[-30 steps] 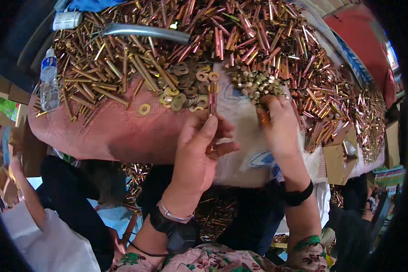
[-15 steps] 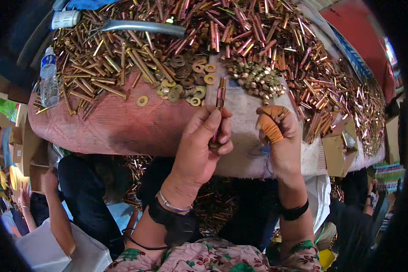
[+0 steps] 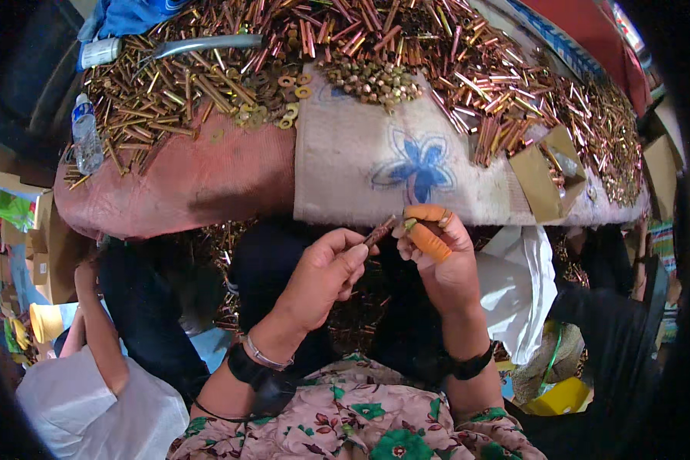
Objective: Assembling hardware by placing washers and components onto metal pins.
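Observation:
My left hand (image 3: 322, 270) grips a slim metal anchor bolt (image 3: 380, 231) with a coppery sleeve, its end tilted up to the right. At that end my right hand (image 3: 446, 261) is closed in a pinch, with orange finger covers on two fingers. Whatever small piece may be between those fingertips is hidden. Both hands are over my lap, just off the table's front edge. Beyond them on the covered table lie a heap of brassy nuts (image 3: 376, 83), a group of flat washers (image 3: 262, 96) and long bolts (image 3: 161, 107).
Coppery bolts or sleeves (image 3: 506, 96) heap across the right side. A cardboard box (image 3: 540, 180) stands near the right front edge. At left are a plastic bottle (image 3: 87, 136), a white container (image 3: 100, 54) and a curved metal piece (image 3: 207, 44). Another person's arm (image 3: 100, 330) shows lower left.
Both hands have come back from the table toward my body. The bolt has tipped from upright to slanting, and my right hand has met its end. The view has shifted.

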